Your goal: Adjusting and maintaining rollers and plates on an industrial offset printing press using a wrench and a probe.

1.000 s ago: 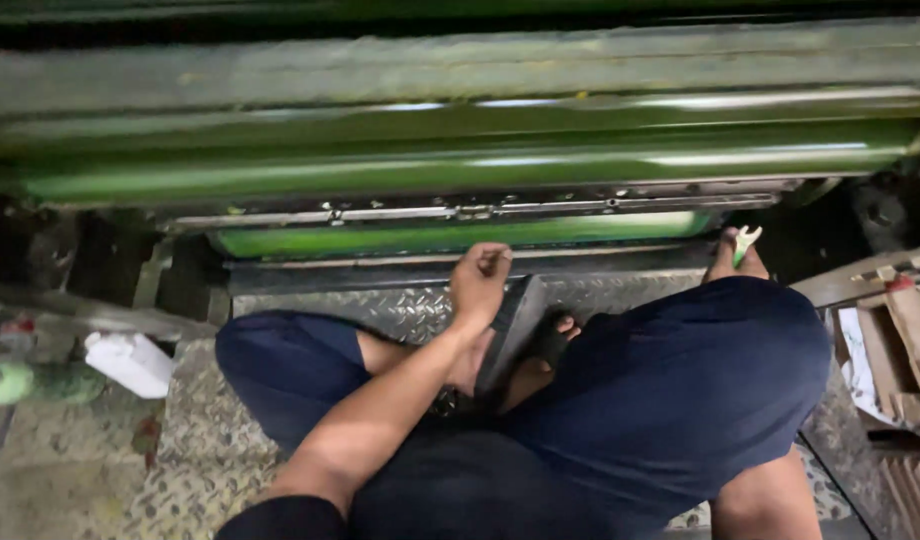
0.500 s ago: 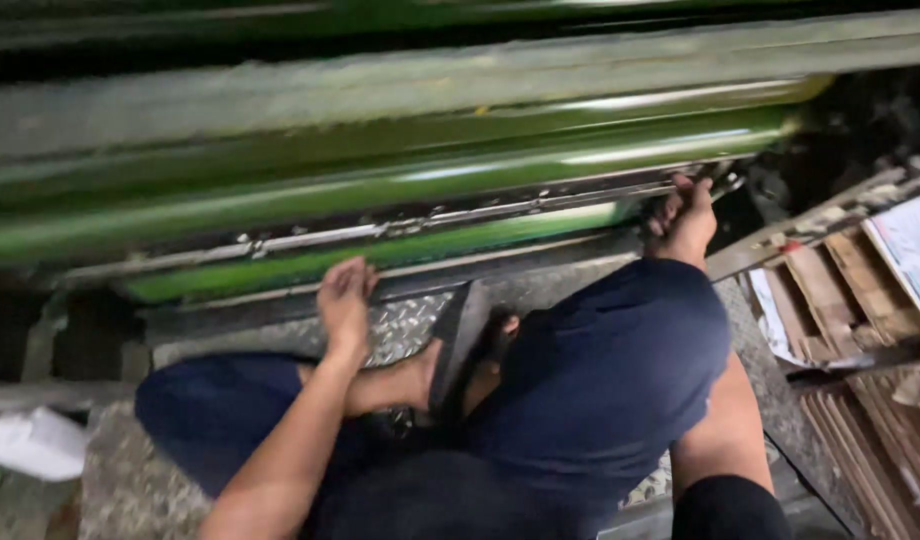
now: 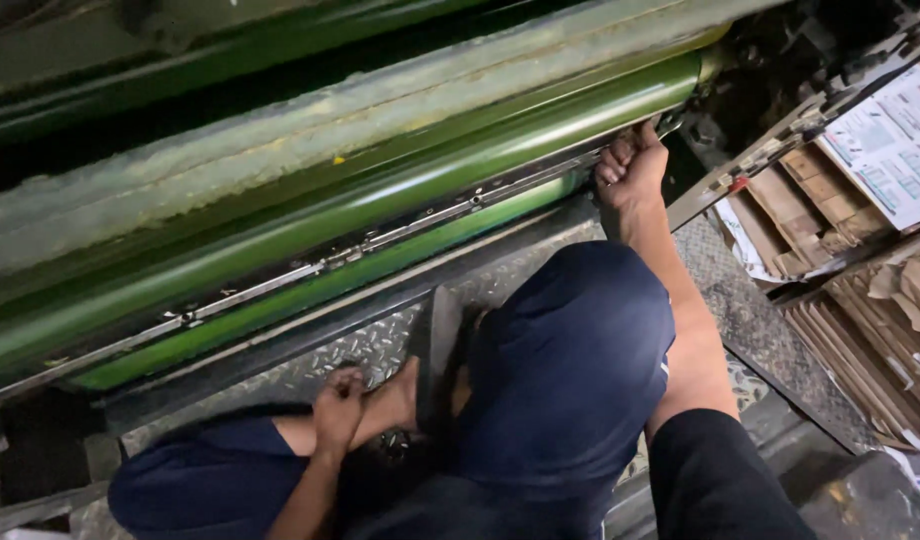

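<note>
I sit cross-legged in dark blue trousers on a diamond-pattern metal plate [image 3: 360, 350] in front of a long green roller machine [image 3: 380, 190]. My right hand [image 3: 632, 165] reaches up to the right end of the metal clamp strip [image 3: 400, 235] under the roller, fingers curled shut around a small tool or fastener that I cannot make out. My left hand [image 3: 340, 405] rests low on my leg near my bare foot, fingers loosely curled, holding nothing visible.
Stacks of flattened brown cardboard [image 3: 860, 300] and printed sheets [image 3: 895, 140] lie at the right beside the plate. A dark sandal [image 3: 435, 350] is by my foot. Dark machine parts [image 3: 780, 50] fill the upper right corner.
The view swung right and tilted. My left hand dropped from the plate near the machine down to my leg. My right hand stayed at the roller's right end and closed tighter.
</note>
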